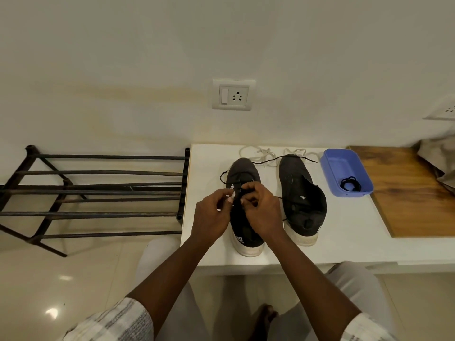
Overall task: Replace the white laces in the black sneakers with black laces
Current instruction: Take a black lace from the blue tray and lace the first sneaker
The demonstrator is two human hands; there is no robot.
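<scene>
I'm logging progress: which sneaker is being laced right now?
The sneaker nearer the metal rack: the left hand grips it, the right hand pinches its black lace. The other sneaker, beside the blue tray, is untouched.

Lit softly, evenly and warmly from overhead, moderately bright. Throws only faint shadows around the sneakers (301, 190) on the white desk (209, 168). Renders the black lace (268, 159) crisp, yet swallows detail in the dark uppers. Glares in two patches on the glossy floor (53, 312). Bows the shoe rack (98, 173) bars toward the left border; softens near the lower corners.
</scene>
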